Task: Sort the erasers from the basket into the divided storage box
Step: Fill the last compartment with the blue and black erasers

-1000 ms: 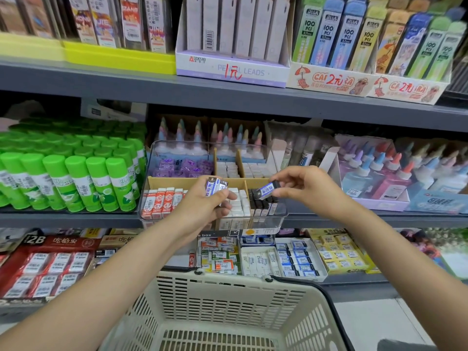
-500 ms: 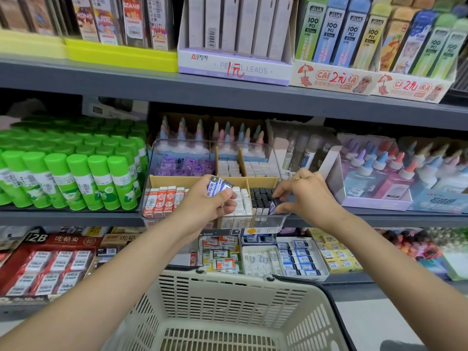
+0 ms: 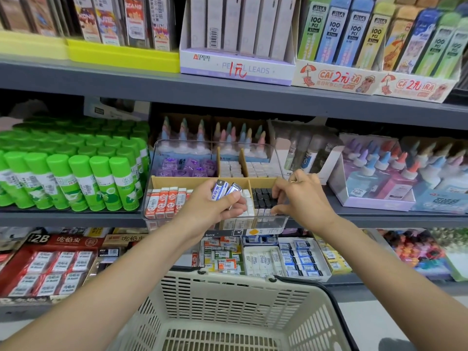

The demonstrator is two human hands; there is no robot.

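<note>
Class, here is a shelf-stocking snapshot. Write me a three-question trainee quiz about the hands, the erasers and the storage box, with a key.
1. True or false: the left hand grips blue-and-white wrapped erasers.
2. Over which compartment of the divided storage box are the right hand fingers?
A. purple items, back left
B. black erasers, front right
C. red-and-white erasers, front left
3. Fill in: the cream basket sits ____ the box in the view.

Key: 1 true; 2 B; 3 below.
</note>
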